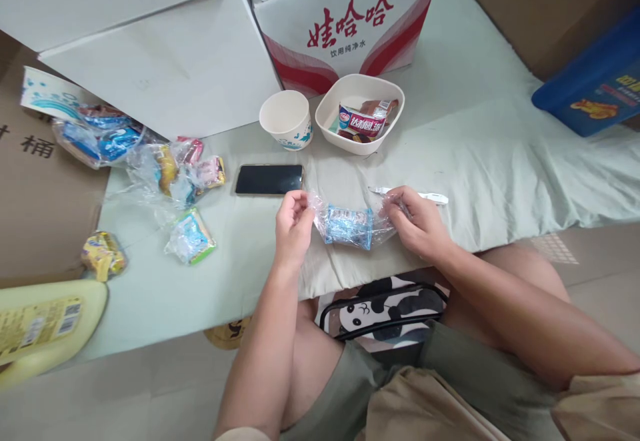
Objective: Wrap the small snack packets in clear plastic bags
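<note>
A blue-wrapped snack packet with a barcode lies in clear plastic wrap close to the front edge of the cloth-covered surface. My left hand pinches the wrap's left end between thumb and fingers. At the opposite end, my right hand is closed on the wrap too. A white, slim cutter-like tool lies just behind my right hand, partly hidden by it. Beyond my left hand rests a dark-screened phone. Farther back, a white bowl contains several wrapped snacks, beside a paper cup.
White cartons stand along the back. At left are plastic-wrapped snacks, a green-edged packet, a yellow packet and a yellow jug. A blue container is at right; a panda-print bag sits below the edge.
</note>
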`<state>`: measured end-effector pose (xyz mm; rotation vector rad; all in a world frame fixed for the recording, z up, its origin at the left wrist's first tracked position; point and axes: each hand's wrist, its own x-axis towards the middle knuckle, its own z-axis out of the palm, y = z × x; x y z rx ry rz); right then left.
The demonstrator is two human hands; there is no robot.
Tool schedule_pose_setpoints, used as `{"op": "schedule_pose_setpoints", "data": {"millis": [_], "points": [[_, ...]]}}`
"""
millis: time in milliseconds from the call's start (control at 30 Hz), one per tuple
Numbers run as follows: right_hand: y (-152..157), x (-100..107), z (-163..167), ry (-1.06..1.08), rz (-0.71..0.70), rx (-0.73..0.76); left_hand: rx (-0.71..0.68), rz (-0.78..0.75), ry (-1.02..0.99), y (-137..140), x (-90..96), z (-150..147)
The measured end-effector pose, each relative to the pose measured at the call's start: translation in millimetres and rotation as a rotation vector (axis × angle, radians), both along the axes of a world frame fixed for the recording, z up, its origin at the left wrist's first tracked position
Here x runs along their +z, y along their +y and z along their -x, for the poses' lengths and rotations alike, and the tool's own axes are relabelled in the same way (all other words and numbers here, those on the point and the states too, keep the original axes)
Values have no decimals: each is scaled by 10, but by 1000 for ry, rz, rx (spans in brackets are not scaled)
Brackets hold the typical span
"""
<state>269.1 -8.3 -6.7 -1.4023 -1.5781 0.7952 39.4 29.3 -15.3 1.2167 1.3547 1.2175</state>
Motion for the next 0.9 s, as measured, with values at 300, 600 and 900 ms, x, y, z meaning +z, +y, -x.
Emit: {"op": "schedule_pose_setpoints", "data": {"millis": [300, 600, 900], "points": [[-2, -37, 11, -84, 50, 44, -140, 19, 145, -39, 85, -33], [-3, -25, 17, -74, 60, 67, -182, 2, 215, -49, 32, -14], [-9, -19, 22, -141, 60, 118, -210, 7, 271, -60, 23, -12]]}}
